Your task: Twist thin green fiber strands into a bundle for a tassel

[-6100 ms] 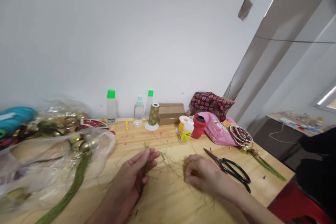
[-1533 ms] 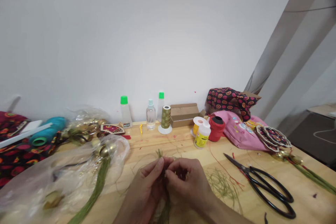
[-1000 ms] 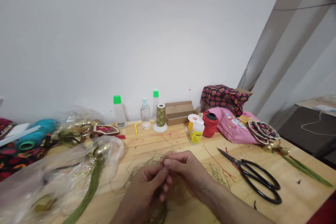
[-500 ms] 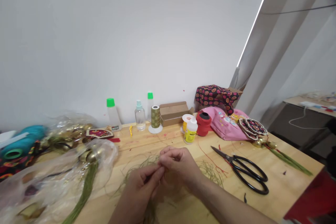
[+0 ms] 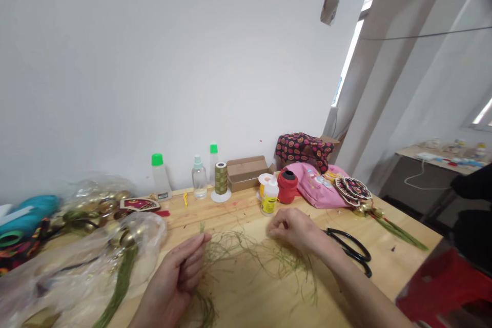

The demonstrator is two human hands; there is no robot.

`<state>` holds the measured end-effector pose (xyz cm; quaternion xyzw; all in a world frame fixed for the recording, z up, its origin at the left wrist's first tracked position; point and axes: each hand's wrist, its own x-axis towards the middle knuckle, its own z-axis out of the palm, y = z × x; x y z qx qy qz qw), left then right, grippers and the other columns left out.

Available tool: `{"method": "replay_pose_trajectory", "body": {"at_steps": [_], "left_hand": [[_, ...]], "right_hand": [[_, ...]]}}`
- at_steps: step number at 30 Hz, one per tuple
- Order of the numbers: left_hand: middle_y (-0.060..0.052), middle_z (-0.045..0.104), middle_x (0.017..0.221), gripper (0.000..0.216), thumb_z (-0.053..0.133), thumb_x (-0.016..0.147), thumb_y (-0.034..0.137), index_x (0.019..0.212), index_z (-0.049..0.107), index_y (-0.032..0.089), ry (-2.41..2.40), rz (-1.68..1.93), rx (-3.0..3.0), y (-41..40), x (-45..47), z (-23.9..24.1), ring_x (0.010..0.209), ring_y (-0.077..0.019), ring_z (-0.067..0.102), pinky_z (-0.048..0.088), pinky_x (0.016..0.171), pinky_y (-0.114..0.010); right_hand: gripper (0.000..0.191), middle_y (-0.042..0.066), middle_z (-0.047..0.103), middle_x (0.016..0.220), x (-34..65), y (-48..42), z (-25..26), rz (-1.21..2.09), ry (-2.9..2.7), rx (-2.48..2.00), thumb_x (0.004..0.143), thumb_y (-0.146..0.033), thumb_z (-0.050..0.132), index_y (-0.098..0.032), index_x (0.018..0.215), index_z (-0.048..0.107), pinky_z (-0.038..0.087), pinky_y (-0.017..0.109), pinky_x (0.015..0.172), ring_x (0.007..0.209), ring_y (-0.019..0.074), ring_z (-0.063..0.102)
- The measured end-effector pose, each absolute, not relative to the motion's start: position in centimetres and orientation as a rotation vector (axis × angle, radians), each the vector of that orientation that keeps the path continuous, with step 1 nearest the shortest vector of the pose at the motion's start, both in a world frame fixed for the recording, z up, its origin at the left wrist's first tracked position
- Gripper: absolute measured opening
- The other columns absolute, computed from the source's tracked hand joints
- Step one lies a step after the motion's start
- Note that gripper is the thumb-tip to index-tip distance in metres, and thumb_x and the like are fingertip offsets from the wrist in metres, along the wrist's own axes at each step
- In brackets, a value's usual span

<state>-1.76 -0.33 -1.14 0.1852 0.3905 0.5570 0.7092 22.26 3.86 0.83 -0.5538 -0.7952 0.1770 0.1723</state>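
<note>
L hand point(image 5: 179, 274): grip closed on bundle point(image 5: 204, 310), long axis running to desk point(image 5: 246, 297) near edge. R hand point(image 5: 294, 228), well apart to its right, pinches strands point(image 5: 249, 253).

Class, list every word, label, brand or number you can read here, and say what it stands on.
Nothing can be read outright.
Yellow-labelled bottle: dark print, too small to read.
Leftmost green-capped bottle: small label at its foot, too blurred.
Pink bag: printed pictures, no legible words.
Green threads held by left hand and right hand: no text.
</note>
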Motion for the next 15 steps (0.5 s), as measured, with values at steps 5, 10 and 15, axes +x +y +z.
{"method": "replay_pose_trajectory", "body": {"at_steps": [5, 10, 15], "left_hand": [[0.012, 0.018, 0.045, 0.015, 0.067, 0.06, 0.023, 0.061, 0.062, 0.008, 0.905, 1.214, 0.435, -0.5, -1.7, -1.2, 0.035, 0.0003, 0.012, 0.01, 0.03, -0.012], [0.011, 0.021, 0.047, 0.015, 0.065, 0.062, 0.023, 0.066, 0.063, 0.008, 0.969, 1.211, 0.465, -0.7, -1.6, -1.3, 0.035, 0.0003, 0.014, 0.011, 0.03, -0.012], [0.011, 0.017, 0.047, 0.017, 0.064, 0.064, 0.025, 0.065, 0.062, 0.009, 0.918, 1.155, 0.509, -0.6, -1.5, -1.4, 0.037, -0.0007, 0.011, 0.01, 0.031, -0.013]], "right_hand": [[0.015, 0.002, 0.061, 0.057, 21.2, 3.6, 0.9, 0.339, -2.323, -1.71, 0.065, -0.015, 0.051, -0.015, 0.06, 0.065, 0.029, 0.02, 0.048, 0.053, 0.0109, 0.05], [0.014, 0.006, 0.063, 0.059, 19.3, 3.5, 2.2, 0.239, -2.39, -1.798, 0.062, -0.014, 0.051, -0.014, 0.06, 0.065, 0.029, 0.022, 0.047, 0.056, 0.0153, 0.054], [0.017, 0.016, 0.065, 0.069, 17.7, 3.9, 2.7, 0.232, -2.429, -1.817, 0.059, -0.007, 0.049, -0.008, 0.063, 0.065, 0.033, 0.026, 0.052, 0.065, 0.0219, 0.057]]}}
